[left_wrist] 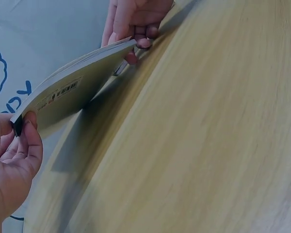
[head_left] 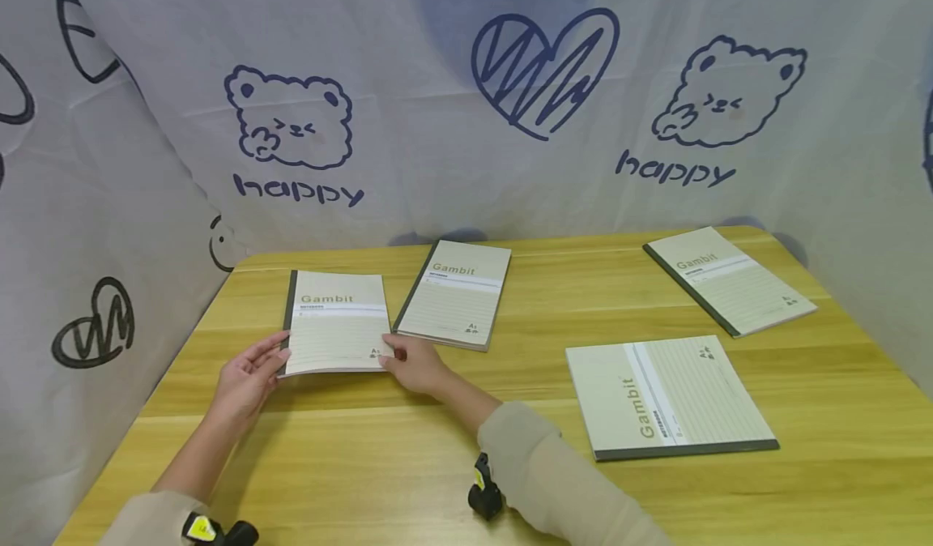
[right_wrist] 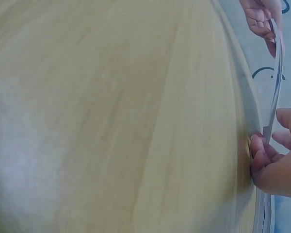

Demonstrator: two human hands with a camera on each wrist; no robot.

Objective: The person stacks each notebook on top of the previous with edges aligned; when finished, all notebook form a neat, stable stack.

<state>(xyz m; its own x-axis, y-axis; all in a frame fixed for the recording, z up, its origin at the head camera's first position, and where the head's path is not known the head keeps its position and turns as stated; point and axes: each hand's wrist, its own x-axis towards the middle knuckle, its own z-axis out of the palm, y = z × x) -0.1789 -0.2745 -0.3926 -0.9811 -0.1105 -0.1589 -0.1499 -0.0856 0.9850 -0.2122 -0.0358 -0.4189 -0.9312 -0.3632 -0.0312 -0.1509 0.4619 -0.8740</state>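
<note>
A cream notebook (head_left: 337,327) with a dark spine and "Gambit" on its cover is held between both hands at the left of the table. My left hand (head_left: 246,380) grips its lower spine corner, and my right hand (head_left: 417,364) pinches the lower right corner. In the left wrist view the notebook's underside (left_wrist: 70,94) shows a barcode; its near edge is bowed and raised off the wood. The right wrist view shows the same notebook edge-on, beside my right hand (right_wrist: 281,162). Just right of it lies a second notebook (head_left: 455,303), close to my right fingers.
Two more matching notebooks lie on the right: one angled at the back (head_left: 729,279), another turned sideways nearer the front (head_left: 678,396). The yellow wooden table (head_left: 350,465) meets a white printed cloth (head_left: 415,149) at its back and sides.
</note>
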